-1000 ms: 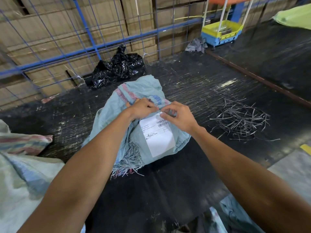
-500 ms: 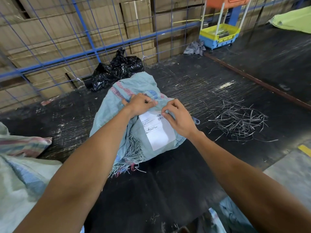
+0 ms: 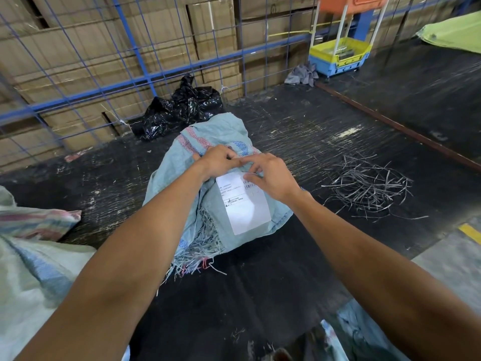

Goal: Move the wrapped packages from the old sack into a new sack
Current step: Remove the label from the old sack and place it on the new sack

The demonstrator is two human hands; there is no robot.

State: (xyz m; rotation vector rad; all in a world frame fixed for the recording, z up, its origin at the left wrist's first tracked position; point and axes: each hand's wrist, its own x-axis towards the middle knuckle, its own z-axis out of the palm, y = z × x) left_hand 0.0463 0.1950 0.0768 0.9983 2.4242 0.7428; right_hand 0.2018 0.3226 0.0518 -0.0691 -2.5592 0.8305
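A person is leaning over a pale blue sack (image 3: 229, 204) that is lying near the middle of a scuffed black worktop (image 3: 299, 269), its frayed end (image 3: 197, 251) pointing toward them. Both hands are meeting at the top edge of a white label (image 3: 247, 209) stuck on the sack. The left hand (image 3: 217, 161) is curling its fingers into the woven cloth just above the label, gripping a fold of the sack. The right hand (image 3: 273, 175) is pinching at the label's upper corner beside the barcode, fingers bent, thumb tucked under. Toward the worktop's right side a tangle of cut straps (image 3: 369, 186) is lying well apart from the sack. At the far edge, against a blue wire fence (image 3: 145, 79), a crumpled black bag (image 3: 182, 108) is sitting just behind the sack. Another sack (image 3: 31, 269), whitish with stripes, is slumping over the left edge. A yellow cart (image 3: 341, 54) is standing beyond the far right corner.
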